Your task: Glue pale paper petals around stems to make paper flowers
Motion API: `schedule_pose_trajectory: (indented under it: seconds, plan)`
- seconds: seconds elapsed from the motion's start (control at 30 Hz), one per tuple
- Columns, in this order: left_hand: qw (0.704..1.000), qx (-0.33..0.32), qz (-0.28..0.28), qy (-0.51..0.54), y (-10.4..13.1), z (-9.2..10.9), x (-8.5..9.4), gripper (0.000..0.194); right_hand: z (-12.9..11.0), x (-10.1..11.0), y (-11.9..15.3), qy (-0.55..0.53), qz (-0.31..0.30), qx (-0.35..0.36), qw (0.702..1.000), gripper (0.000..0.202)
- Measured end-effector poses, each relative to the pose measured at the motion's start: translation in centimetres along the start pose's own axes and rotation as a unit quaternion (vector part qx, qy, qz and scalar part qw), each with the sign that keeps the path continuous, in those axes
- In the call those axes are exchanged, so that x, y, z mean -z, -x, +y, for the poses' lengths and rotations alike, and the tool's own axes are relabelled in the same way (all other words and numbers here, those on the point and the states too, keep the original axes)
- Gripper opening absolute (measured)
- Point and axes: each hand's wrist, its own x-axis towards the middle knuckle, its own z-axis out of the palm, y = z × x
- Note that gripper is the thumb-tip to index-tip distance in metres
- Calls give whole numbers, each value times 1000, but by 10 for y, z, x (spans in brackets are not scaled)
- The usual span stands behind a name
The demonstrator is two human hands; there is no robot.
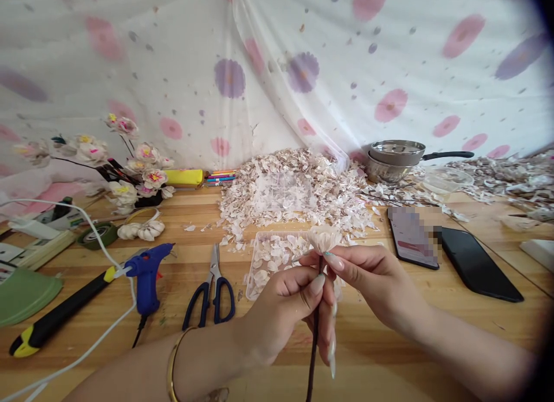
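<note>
My left hand (292,309) is closed around a thin dark stem (315,338), which runs down out of the picture. At the stem's top sits a cream-white petal flower (324,238). The fingertips of my right hand (367,269) pinch the base of this flower, just above my left fingers. Behind the hands lies a clear plastic tray (250,275) with loose pale petals in it, partly hidden by the left hand. Scissors (213,286) with dark blue handles rest left of the tray.
A large petal heap (242,200) lies at the back. To the left are a blue glue gun (148,280), a black-and-yellow cutter (64,309), cables and a flower arrangement (145,177). Two phones (413,237) and a pan (397,152) on a metal bowl stand to the right.
</note>
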Motion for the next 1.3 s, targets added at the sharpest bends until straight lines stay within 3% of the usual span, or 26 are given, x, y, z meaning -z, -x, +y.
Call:
schedule_pose_trajectory:
  seconds: [0.77,1.3]
  plan:
    - [1000,-10,0,-13,0,0,0,34,3,2,2,-36,-31,15,999,29]
    - [999,12,-37,24,1,-3,4,36,1,0,3,-49,-31,21,998,24]
